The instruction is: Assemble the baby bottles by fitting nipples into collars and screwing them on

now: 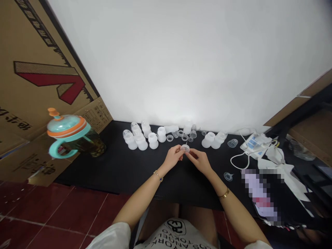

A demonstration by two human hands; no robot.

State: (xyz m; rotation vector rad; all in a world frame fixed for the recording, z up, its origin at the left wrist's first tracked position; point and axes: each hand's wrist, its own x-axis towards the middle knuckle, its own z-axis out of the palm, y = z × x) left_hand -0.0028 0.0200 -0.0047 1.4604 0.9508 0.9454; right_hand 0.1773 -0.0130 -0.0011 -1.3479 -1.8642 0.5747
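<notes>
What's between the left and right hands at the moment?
A white collar ring, held at the fingertips of both the left hand and the right hand, as the head view shows.

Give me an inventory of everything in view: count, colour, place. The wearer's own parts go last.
Wall: one, white, behind
Cardboard box: one large, brown, left
Lidded jug: one, teal and orange, left
Table: one, black, centre
Bottles: about ten, whitish, table's back
Loose rings and caps: several, clear, among bottles
Clear cap: one, right of bottles
Clear disc: one, beside right forearm
Cable: white, count unclear, right
Papers: several, white, right
Blurred-out items: count unclear, lavender and black, front right
Floor tiles: several, dark red, below
Held ring: one, whitish, between hands
Bracelets: two, gold-toned, wrists
Shirt: one, white, black lettering, bottom
Left hand: one, bare, centre
Right hand: one, bare, centre
</notes>
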